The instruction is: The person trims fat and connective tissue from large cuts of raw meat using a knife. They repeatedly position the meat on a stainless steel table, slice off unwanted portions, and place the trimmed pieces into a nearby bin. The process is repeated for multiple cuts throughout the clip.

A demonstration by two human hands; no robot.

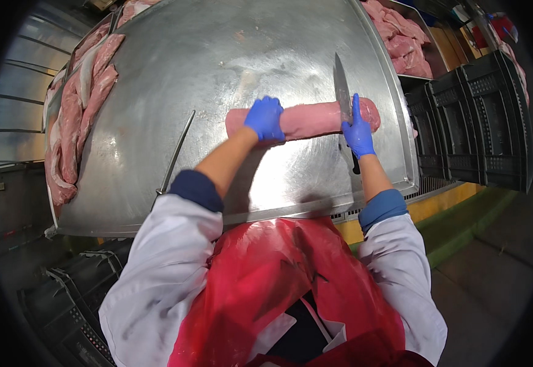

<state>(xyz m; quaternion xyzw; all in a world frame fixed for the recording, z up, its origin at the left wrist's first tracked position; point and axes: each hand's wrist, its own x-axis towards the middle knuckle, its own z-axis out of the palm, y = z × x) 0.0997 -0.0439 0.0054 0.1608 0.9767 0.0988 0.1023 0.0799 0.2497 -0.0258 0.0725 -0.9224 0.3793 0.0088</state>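
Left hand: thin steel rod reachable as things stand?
Probably yes: the steel rod lies to that hand's left, its shaft uncovered over the metal table, though the left hand would first have to leave the meat roll.

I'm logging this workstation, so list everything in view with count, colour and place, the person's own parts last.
Table: 1, silver, centre
Log of meat: 1, pink, on the table
Knife: 1, grey blade, dark handle, over the log's right part
Metal rod: 1, grey, table's lower left
Meat strips: several, pink and white, table's left edge
Meat pile: 1, pink, upper right
Right crates: several, black, beside the table
Lower-left crates: count unclear, black
Apron: 1, red, bottom centre
Sleeves: 2, white, lower left and right
Left hand: 1, blue-gloved, on the log
Right hand: 1, blue-gloved, holding the knife
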